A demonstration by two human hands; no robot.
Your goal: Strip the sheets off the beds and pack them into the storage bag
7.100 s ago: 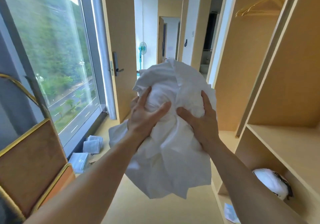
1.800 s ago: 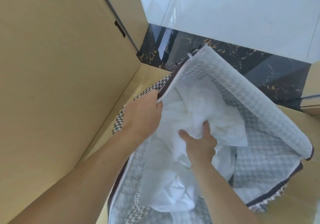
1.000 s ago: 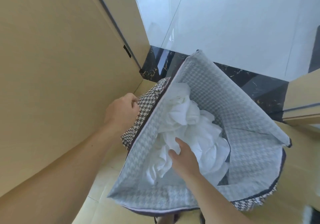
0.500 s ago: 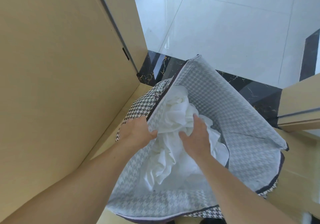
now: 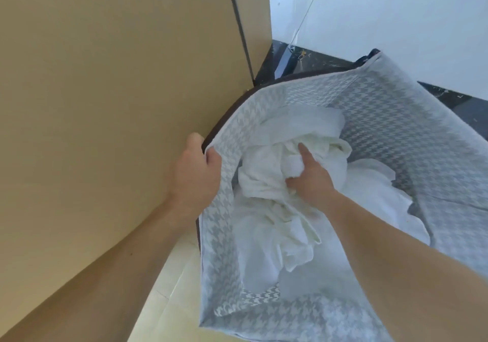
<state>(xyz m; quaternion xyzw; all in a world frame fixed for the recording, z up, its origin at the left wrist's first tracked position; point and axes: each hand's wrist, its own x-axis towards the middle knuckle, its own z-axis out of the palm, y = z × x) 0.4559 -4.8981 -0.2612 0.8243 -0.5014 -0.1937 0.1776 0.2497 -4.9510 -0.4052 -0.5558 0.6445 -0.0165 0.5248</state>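
A houndstooth storage bag (image 5: pixel 390 120) stands open on the floor, its pale grey lining showing. Crumpled white sheets (image 5: pixel 274 209) fill its inside. My left hand (image 5: pixel 195 172) grips the bag's left rim, thumb inside, fingers outside against the panel. My right hand (image 5: pixel 309 175) is down inside the bag with its fingers curled into a fold of the sheets. The fingertips are buried in the cloth.
A tall tan wooden panel (image 5: pixel 105 104) rises right beside the bag on the left. Behind the bag runs a black marble strip (image 5: pixel 298 61) and white floor tile (image 5: pixel 396 19). Beige flooring (image 5: pixel 169 289) lies under the near left corner.
My left hand has moved up along the bag's rim and pulled it toward the wooden panel. My right hand has pushed deeper into the sheets. The view has swung closer to the panel.
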